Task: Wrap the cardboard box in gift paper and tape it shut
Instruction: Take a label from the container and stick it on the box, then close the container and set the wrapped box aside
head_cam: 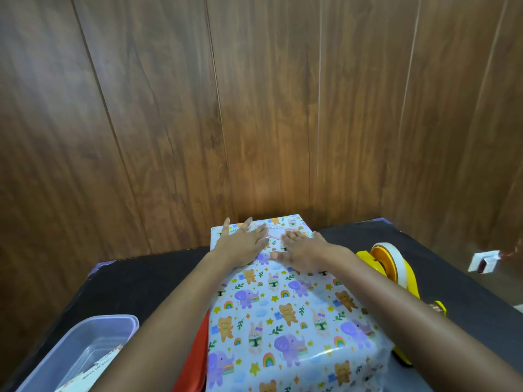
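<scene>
Most of the wrapping looks done; taping probably remains.
Our left hand (243, 244) and right hand (307, 251) press flat, fingers loose, gripping nothing, on the far top of the gift paper (283, 321); it hides the box on the table (141, 284); the tape dispenser (393, 267) stands beside, untouched; we cannot see the end folds.

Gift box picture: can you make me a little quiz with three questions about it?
1. True or false: the left hand and the right hand both rest on top of the wrapped box.
2. On which side of the box does the yellow tape dispenser stand? A: the person's left. B: the person's right. C: on top of it.
3. Fill in: the gift paper shows bears, bunnies, rainbows and purple ____.

Key: 1 true; 2 B; 3 elephants.
</scene>
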A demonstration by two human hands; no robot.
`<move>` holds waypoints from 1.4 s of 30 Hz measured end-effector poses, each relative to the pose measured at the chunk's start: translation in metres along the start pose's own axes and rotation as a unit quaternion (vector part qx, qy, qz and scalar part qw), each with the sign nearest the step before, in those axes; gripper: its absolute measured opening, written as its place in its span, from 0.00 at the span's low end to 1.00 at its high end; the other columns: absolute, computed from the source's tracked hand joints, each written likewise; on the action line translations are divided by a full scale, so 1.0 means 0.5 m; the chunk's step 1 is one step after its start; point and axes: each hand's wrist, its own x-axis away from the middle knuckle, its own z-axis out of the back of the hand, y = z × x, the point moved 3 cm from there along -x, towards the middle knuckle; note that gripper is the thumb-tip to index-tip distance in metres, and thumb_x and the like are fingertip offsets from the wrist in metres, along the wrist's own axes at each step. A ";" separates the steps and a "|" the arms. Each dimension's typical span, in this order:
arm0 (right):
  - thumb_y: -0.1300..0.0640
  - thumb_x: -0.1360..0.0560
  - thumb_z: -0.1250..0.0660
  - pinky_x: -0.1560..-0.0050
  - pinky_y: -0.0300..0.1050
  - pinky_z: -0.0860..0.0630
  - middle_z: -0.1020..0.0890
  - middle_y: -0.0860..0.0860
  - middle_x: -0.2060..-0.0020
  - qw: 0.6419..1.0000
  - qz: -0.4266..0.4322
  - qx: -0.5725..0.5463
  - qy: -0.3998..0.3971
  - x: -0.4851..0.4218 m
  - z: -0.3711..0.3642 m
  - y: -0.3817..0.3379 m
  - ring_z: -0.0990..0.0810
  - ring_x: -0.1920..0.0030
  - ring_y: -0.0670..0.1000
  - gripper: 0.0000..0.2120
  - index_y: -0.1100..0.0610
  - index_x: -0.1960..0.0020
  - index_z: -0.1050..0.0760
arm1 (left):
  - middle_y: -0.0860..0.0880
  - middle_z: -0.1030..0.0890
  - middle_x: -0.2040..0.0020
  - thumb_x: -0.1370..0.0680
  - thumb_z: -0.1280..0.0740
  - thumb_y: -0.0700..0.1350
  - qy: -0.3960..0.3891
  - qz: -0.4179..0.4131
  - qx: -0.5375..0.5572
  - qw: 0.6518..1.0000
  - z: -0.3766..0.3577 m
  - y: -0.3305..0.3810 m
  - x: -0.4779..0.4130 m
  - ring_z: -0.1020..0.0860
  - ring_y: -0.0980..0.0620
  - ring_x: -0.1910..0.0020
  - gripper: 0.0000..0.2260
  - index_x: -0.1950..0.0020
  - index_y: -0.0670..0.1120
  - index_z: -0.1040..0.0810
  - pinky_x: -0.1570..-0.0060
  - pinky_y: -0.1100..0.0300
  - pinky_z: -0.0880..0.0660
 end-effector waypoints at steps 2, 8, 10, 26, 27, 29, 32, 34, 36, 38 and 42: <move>0.38 0.20 0.58 0.26 0.58 0.58 0.55 0.52 0.23 1.000 -0.005 0.003 -0.009 0.002 -0.001 0.006 0.57 0.23 0.50 0.34 0.58 0.22 0.57 | 0.57 0.49 0.23 0.16 0.57 0.52 -0.004 0.014 -0.049 0.999 0.008 -0.003 0.004 0.59 0.51 0.24 0.22 0.23 0.51 0.50 0.31 0.35 0.62; 0.44 0.18 0.55 0.28 0.62 0.52 0.26 0.57 0.39 0.999 -0.029 0.012 0.021 0.012 0.034 0.011 0.36 0.29 0.55 0.25 0.61 0.49 0.26 | 0.51 0.42 0.23 0.16 0.55 0.50 0.083 0.021 -0.108 0.990 0.021 0.027 0.019 0.53 0.51 0.23 0.20 0.26 0.47 0.39 0.29 0.39 0.59; 0.46 0.18 0.56 0.29 0.63 0.53 0.45 0.56 0.24 1.000 0.000 0.005 0.025 0.006 0.021 0.009 0.51 0.23 0.53 0.25 0.59 0.28 0.38 | 0.53 0.42 0.24 0.16 0.54 0.47 0.063 -0.013 0.018 0.998 0.013 0.030 0.018 0.53 0.54 0.23 0.19 0.25 0.50 0.41 0.28 0.43 0.58; 0.68 0.24 0.47 0.63 0.41 0.28 0.20 0.54 0.56 0.855 0.010 -0.456 0.247 0.122 0.043 -0.013 0.21 0.55 0.54 0.15 0.58 0.58 0.23 | 0.48 0.21 0.51 0.20 0.41 0.40 0.222 0.112 0.483 0.839 0.053 -0.022 0.205 0.24 0.54 0.55 0.11 0.48 0.38 0.20 0.64 0.70 0.28; 0.69 0.25 0.47 0.66 0.38 0.29 0.20 0.55 0.58 0.833 0.015 -0.495 0.248 0.137 0.040 -0.030 0.21 0.59 0.53 0.15 0.57 0.60 0.24 | 0.47 0.20 0.52 0.20 0.41 0.38 0.229 0.116 0.519 0.815 0.054 -0.025 0.234 0.24 0.54 0.55 0.10 0.49 0.38 0.20 0.65 0.73 0.28; 0.70 0.26 0.48 0.71 0.35 0.31 0.20 0.55 0.61 0.801 0.029 -0.542 0.251 0.161 0.038 -0.059 0.21 0.66 0.50 0.16 0.56 0.62 0.26 | 0.46 0.18 0.55 0.20 0.41 0.37 0.248 0.118 0.537 0.797 0.056 -0.035 0.279 0.21 0.52 0.53 0.09 0.51 0.42 0.20 0.58 0.65 0.26; 0.70 0.26 0.47 0.71 0.36 0.31 0.21 0.54 0.65 0.774 0.057 -0.582 0.243 0.210 0.030 -0.123 0.22 0.74 0.45 0.15 0.56 0.62 0.27 | 0.48 0.19 0.60 0.20 0.42 0.38 0.265 0.137 0.556 0.776 0.048 -0.055 0.369 0.23 0.53 0.59 0.09 0.55 0.45 0.23 0.60 0.60 0.28; 0.70 0.26 0.47 0.73 0.34 0.30 0.22 0.53 0.67 0.769 0.083 -0.594 0.221 0.234 0.022 -0.175 0.23 0.75 0.45 0.15 0.55 0.63 0.28 | 0.47 0.19 0.60 0.20 0.42 0.38 0.272 0.168 0.555 0.768 0.033 -0.077 0.428 0.23 0.54 0.61 0.10 0.56 0.45 0.23 0.63 0.61 0.29; 0.71 0.26 0.46 0.75 0.33 0.29 0.22 0.53 0.69 0.787 0.108 -0.576 0.194 0.250 -0.003 -0.242 0.23 0.77 0.44 0.15 0.55 0.63 0.28 | 0.45 0.18 0.59 0.21 0.41 0.38 0.275 0.214 0.510 0.787 0.002 -0.113 0.487 0.22 0.51 0.60 0.09 0.56 0.44 0.21 0.62 0.59 0.29; 0.71 0.27 0.45 0.70 0.39 0.25 0.22 0.53 0.68 0.815 0.132 -0.534 0.185 0.260 -0.035 -0.315 0.20 0.71 0.49 0.14 0.56 0.63 0.28 | 0.47 0.18 0.56 0.22 0.39 0.40 0.264 0.265 0.430 0.822 -0.029 -0.151 0.542 0.22 0.49 0.56 0.09 0.55 0.43 0.20 0.56 0.57 0.29; 0.64 0.25 0.42 0.44 0.47 0.27 0.19 0.58 0.49 0.949 0.177 -0.214 0.150 0.244 -0.106 -0.451 0.21 0.44 0.58 0.12 0.60 0.46 0.21 | 0.44 0.19 0.48 0.23 0.37 0.41 0.205 0.307 0.310 0.876 -0.093 -0.197 0.609 0.22 0.43 0.48 0.08 0.53 0.42 0.18 0.49 0.55 0.29</move>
